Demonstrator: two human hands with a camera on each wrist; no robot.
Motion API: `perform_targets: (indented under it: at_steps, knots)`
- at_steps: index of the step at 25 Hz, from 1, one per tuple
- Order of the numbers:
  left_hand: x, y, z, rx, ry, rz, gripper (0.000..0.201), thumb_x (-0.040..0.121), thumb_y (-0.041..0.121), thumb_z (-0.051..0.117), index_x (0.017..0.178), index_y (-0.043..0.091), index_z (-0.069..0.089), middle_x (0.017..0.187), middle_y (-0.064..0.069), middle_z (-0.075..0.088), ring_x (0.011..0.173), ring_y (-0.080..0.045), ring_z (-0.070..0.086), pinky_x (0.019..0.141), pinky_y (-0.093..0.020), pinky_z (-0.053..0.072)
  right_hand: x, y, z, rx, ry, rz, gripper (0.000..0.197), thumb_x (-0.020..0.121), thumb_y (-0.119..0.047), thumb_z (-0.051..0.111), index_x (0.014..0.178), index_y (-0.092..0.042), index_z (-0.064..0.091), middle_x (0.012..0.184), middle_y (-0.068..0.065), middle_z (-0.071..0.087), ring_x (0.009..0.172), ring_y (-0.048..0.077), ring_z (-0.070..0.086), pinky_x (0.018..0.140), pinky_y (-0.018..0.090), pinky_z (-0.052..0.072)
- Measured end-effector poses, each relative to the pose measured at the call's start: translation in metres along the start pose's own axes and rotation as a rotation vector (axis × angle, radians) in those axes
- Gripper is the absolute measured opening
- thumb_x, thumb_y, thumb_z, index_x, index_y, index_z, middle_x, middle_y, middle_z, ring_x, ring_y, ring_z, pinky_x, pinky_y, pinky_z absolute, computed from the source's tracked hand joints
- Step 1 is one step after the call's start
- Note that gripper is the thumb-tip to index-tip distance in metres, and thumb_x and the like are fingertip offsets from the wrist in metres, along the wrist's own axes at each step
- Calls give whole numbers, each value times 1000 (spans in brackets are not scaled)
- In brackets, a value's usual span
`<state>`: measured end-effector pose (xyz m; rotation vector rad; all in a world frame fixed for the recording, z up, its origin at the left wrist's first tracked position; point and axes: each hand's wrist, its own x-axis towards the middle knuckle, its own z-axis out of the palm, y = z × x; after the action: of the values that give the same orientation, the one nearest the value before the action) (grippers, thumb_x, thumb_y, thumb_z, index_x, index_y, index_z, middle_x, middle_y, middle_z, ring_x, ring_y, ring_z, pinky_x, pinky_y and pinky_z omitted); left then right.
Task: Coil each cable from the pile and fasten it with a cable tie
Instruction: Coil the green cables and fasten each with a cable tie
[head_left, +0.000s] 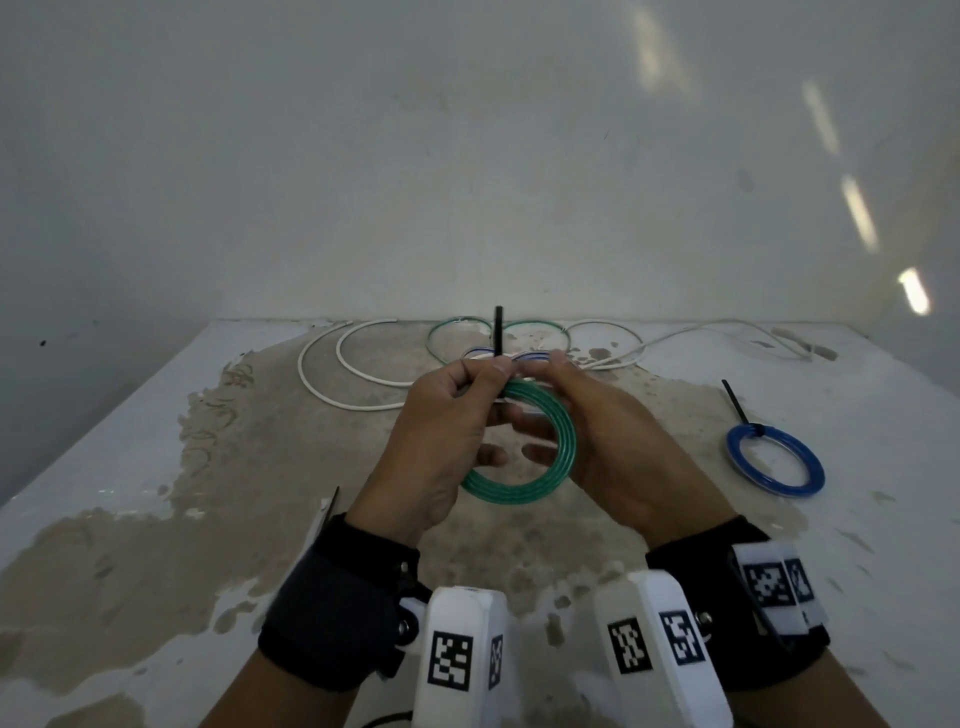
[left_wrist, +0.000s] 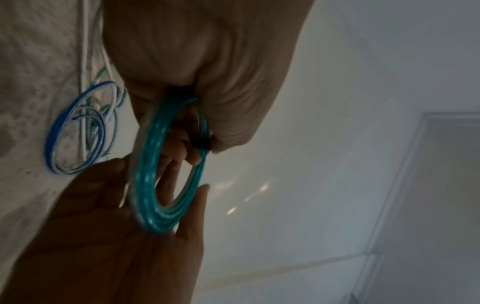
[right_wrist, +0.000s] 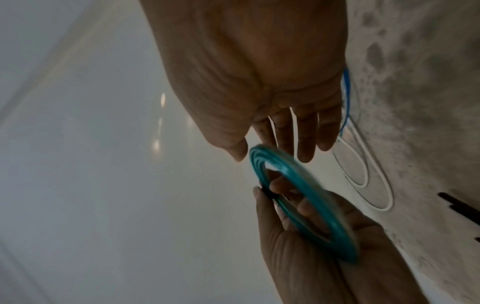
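We see the green coil (head_left: 524, 457) held above the surface (head_left: 130, 415) between both hands. The left hand (head_left: 441, 441) pinches the black cable tie (head_left: 498, 338) at the coil's top, its grip clamped on it. The right hand (head_left: 623, 441) cradles the coil's side, fingers relaxed. A tied blue coil (head_left: 774, 462) lies to the right; loose cables (head_left: 363, 364) lie beyond.

Head view: high, angled forward and down over the table (head_left: 156, 467). Wrist views: close, along each palm toward the fingers. Shared by all: the green coil (head_left: 540, 457) (left_wrist: 155, 185) (right_wrist: 298, 205).
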<state>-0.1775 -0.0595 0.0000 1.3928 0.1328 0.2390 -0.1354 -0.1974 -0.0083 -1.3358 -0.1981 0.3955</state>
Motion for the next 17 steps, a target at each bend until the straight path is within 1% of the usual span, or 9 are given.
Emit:
perform_targets:
  at_steps: [1, 3, 5, 7, 9, 12, 13, 15, 17]
  knots:
    - [3, -1, -1, -37, 44, -10, 15, 98, 25, 60, 90, 17, 70, 75, 8, 70, 63, 0, 64, 42, -20, 45, -8, 5, -2, 30, -21, 51, 42, 102, -45, 47, 113, -15, 74, 108, 8, 75, 88, 20, 67, 79, 37, 53]
    - [9, -2, -2, -87, 101, -23, 15, 98, 26, 59, 90, 18, 69, 75, 9, 69, 63, 0, 64, 43, -20, 46, -23, 13, -7, 92, -74, 117, 44, 102, -44, 44, 113, -14, 74, 104, 6, 75, 86, 20, 67, 78, 36, 53]
    - [11, -4, 1, -112, 120, -32, 16, 99, 27, 58, 89, 20, 68, 71, 11, 69, 63, 0, 64, 44, -20, 46, -34, 18, -10, 134, -108, 115, 39, 102, -37, 45, 117, -14, 73, 104, 5, 76, 84, 18, 68, 74, 33, 52]
    - [11, -7, 6, -123, 121, -34, 17, 99, 28, 56, 89, 21, 68, 69, 13, 70, 63, 0, 64, 44, -20, 46, -40, 23, -14, 192, -118, 91, 34, 99, -31, 49, 119, -15, 73, 105, 3, 76, 83, 16, 68, 70, 30, 52]
    - [12, -11, 10, -117, 108, -37, 18, 100, 29, 56, 90, 20, 68, 74, 11, 70, 66, -2, 65, 46, -21, 48, -45, 24, -18, 241, -128, 71, 34, 93, -31, 54, 118, -16, 73, 103, 1, 75, 81, 14, 68, 66, 27, 50]
    - [14, -17, 20, -68, 30, -41, 22, 101, 31, 53, 98, 17, 70, 91, 2, 71, 77, -9, 66, 52, -25, 52, -50, 22, -29, 234, -98, 32, 32, 89, -31, 58, 113, -18, 75, 95, -2, 73, 73, 10, 64, 60, 24, 46]
    - [16, -20, 24, -35, 1, -39, 25, 102, 32, 51, 103, 16, 70, 97, 0, 72, 82, -11, 67, 55, -27, 54, -52, 18, -36, 210, -81, 16, 31, 89, -31, 59, 112, -20, 76, 94, -3, 72, 71, 9, 62, 57, 23, 44]
    - [20, -27, 30, 95, -58, -25, 27, 103, 35, 47, 110, 20, 69, 107, 1, 72, 89, -14, 68, 62, -28, 56, -58, 10, -53, 75, -34, -23, 27, 93, -30, 59, 112, -23, 76, 94, -3, 71, 69, 8, 59, 56, 21, 43]
    - [27, -39, 37, 341, -127, -4, 26, 103, 38, 47, 116, 25, 66, 115, 5, 70, 97, -13, 67, 72, -26, 55, -64, 1, -79, -200, 83, -82, 23, 99, -27, 57, 113, -28, 75, 92, -6, 72, 69, 6, 57, 60, 22, 44]
